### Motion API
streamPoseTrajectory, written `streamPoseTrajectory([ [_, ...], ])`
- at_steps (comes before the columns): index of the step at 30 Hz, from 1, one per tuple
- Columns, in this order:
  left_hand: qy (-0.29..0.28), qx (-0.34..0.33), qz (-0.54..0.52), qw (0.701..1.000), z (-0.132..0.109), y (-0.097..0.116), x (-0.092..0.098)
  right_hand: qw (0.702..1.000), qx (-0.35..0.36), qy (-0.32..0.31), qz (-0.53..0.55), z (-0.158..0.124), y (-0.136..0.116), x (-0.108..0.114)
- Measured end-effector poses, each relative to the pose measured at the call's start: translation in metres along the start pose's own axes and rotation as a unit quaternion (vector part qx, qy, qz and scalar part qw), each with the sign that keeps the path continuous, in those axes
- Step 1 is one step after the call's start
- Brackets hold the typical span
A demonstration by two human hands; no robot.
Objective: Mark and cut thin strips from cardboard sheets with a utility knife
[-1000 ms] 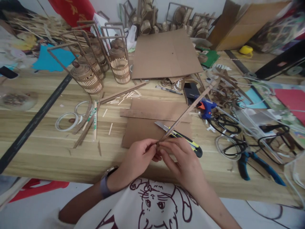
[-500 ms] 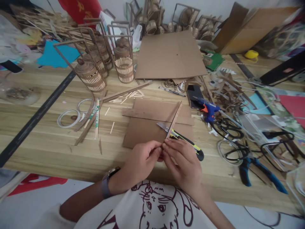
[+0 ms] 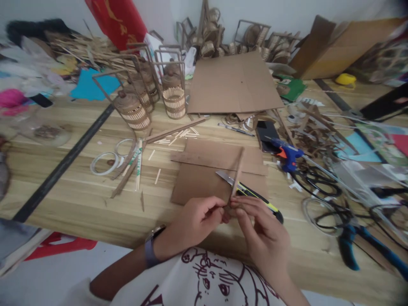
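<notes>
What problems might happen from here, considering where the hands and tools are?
The utility knife lies with its blade exposed just beyond the fingertips; the left hand or right hand might get cut reaching forward.

The thin brown strip, held near its lower end, might bend or snap if squeezed hard.

The glue gun points its nozzle toward the phone; if hot, which I cannot tell, it might cause damage.

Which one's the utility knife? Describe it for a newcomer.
On the wooden table, find the flat brown cardboard just beyond the left hand and right hand. The utility knife slants across its right side, with the thin brown strip crossing in front of it. Its bare metal blade and black-and-yellow handle set it apart from the blue glue gun farther right.
</notes>
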State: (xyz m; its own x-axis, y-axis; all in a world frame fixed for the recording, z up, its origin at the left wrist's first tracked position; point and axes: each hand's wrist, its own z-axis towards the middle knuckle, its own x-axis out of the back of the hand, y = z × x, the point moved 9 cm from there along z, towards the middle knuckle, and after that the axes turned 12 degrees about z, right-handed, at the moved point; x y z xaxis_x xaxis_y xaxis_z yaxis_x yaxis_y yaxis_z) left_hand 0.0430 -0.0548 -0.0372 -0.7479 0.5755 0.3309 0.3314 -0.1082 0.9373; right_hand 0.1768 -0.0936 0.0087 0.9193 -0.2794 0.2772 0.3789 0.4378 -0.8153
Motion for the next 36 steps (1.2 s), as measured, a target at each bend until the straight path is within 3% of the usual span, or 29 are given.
streamPoseTrajectory([
  [5,-0.007,0.046,-0.043,0.998,0.002,-0.010,-0.004,0.985,0.135,-0.077,-0.082,-0.005,-0.011,-0.014],
  [8,-0.004,0.089,-0.093,0.992,0.003,-0.021,-0.010,0.981,0.158,-0.080,-0.085,-0.005,-0.010,-0.017],
  [12,0.004,0.087,-0.136,0.987,0.005,-0.022,-0.015,0.975,0.177,-0.090,-0.103,-0.005,-0.010,-0.019],
  [16,-0.006,0.073,-0.183,0.980,0.006,-0.018,-0.019,0.982,0.138,-0.086,-0.093,-0.002,-0.004,-0.013],
  [23,-0.034,0.053,-0.151,0.986,0.005,-0.010,-0.017,1.000,-0.014,-0.019,-0.003,0.002,0.014,0.002],
  [26,-0.036,0.052,-0.139,0.988,0.006,-0.010,-0.016,1.000,0.017,-0.009,0.002,0.003,0.004,0.000],
  [30,-0.045,0.058,-0.129,0.989,0.008,-0.016,-0.020,0.995,0.091,-0.041,-0.023,0.001,-0.011,-0.010],
  [36,-0.021,0.060,-0.075,0.995,0.007,-0.022,-0.019,0.989,0.114,-0.052,-0.073,-0.004,-0.007,-0.014],
])
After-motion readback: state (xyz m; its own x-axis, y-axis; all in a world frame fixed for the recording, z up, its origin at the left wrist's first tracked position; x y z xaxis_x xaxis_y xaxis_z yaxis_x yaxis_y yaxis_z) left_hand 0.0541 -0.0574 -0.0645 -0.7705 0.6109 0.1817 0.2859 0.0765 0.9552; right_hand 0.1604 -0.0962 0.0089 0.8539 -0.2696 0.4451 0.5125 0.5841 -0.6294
